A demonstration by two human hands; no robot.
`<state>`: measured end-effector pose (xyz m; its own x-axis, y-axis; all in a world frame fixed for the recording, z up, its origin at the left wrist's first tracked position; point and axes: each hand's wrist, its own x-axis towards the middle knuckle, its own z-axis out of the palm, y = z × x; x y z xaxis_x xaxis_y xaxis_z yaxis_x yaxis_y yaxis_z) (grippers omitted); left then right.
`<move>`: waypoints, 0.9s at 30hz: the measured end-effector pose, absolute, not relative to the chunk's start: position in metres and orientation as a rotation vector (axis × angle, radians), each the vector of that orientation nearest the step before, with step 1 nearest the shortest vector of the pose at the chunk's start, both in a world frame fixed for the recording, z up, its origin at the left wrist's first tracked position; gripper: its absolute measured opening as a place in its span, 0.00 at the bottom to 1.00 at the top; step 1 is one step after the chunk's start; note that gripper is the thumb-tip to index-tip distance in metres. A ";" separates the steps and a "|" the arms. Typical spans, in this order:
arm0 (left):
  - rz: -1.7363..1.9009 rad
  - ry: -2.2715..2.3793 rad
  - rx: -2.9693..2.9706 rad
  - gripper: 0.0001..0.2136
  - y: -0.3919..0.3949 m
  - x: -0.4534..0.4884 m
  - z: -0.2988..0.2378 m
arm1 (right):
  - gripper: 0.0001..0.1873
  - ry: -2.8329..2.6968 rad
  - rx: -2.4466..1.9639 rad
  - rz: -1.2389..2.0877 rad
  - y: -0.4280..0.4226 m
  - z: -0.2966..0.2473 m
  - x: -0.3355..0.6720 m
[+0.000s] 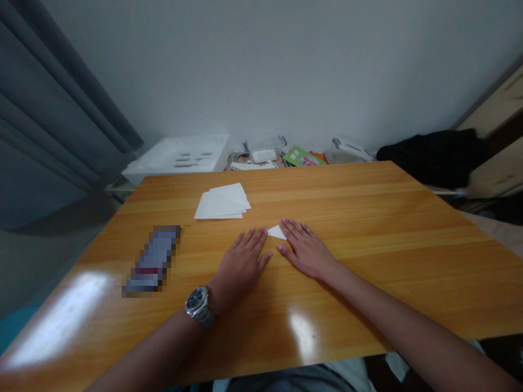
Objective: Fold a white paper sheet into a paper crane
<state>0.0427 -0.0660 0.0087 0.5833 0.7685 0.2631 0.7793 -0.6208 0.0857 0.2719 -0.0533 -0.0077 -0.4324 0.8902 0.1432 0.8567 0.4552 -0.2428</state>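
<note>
My left hand (243, 264) lies flat on the wooden table (368, 228), fingers stretched out, with a silver watch on its wrist. My right hand (305, 250) also lies flat with fingers spread. Between and under both hands is a small white folded paper (277, 233); only its pointed tip shows, the remainder is covered by my hands. A small stack of white paper sheets (223, 202) lies farther back, to the left of my hands.
A blurred-out dark flat object (152, 261) lies at the left of the table. Behind the table stand a white tray-like box (180, 155), cables, a green booklet (301, 157) and a black cloth (433, 155). Grey curtains hang at the left.
</note>
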 end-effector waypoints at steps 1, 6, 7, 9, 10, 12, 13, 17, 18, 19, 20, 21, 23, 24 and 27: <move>-0.418 -1.362 -2.752 0.25 -0.067 0.044 0.010 | 0.38 -2.458 -1.509 0.194 -0.054 -0.008 0.272; -0.432 -1.409 -2.662 0.26 -0.066 0.059 0.017 | 0.38 -2.454 -1.490 0.191 -0.054 -0.009 0.272; -0.443 -1.388 -2.675 0.25 -0.065 0.062 0.017 | 0.37 -2.452 -1.489 0.190 -0.054 -0.009 0.271; -0.436 -1.264 -2.800 0.24 -0.063 0.064 0.015 | 0.36 -2.452 -1.497 0.191 -0.054 -0.009 0.271; -0.428 -1.246 -2.848 0.24 -0.062 0.065 0.013 | 0.36 -2.453 -1.504 0.197 -0.053 -0.008 0.271; -0.450 -1.263 -2.889 0.24 -0.061 0.066 0.008 | 0.36 -2.455 -1.518 0.220 -0.053 -0.007 0.271; -0.455 -1.294 -2.889 0.24 -0.061 0.066 0.006 | 0.36 -2.455 -1.523 0.234 -0.053 -0.007 0.271; -0.465 -1.353 -2.867 0.25 -0.062 0.065 0.000 | 0.36 -2.451 -1.518 0.267 -0.052 -0.007 0.273; -0.466 -1.353 -2.867 0.25 -0.063 0.065 0.000 | 0.36 -2.456 -1.514 0.269 -0.052 -0.007 0.273; -0.469 -1.350 -2.868 0.25 -0.063 0.065 0.000 | 0.36 -2.461 -1.513 0.269 -0.052 -0.007 0.273; -0.475 -1.346 -2.869 0.25 -0.063 0.065 0.000 | 0.36 -2.467 -1.518 0.266 -0.052 -0.008 0.274; -0.480 -1.345 -2.868 0.25 -0.063 0.065 0.001 | 0.36 -2.470 -1.527 0.259 -0.052 -0.008 0.276; -0.477 -1.343 -2.873 0.25 -0.064 0.065 0.003 | 0.37 -2.466 -1.560 0.237 -0.052 -0.007 0.280; -0.472 -1.344 -2.876 0.25 -0.064 0.065 0.003 | 0.37 -2.459 -1.579 0.222 -0.052 -0.007 0.283; -0.456 -1.348 -2.889 0.25 -0.064 0.065 0.005 | 0.36 -2.440 -1.634 0.192 -0.054 -0.005 0.296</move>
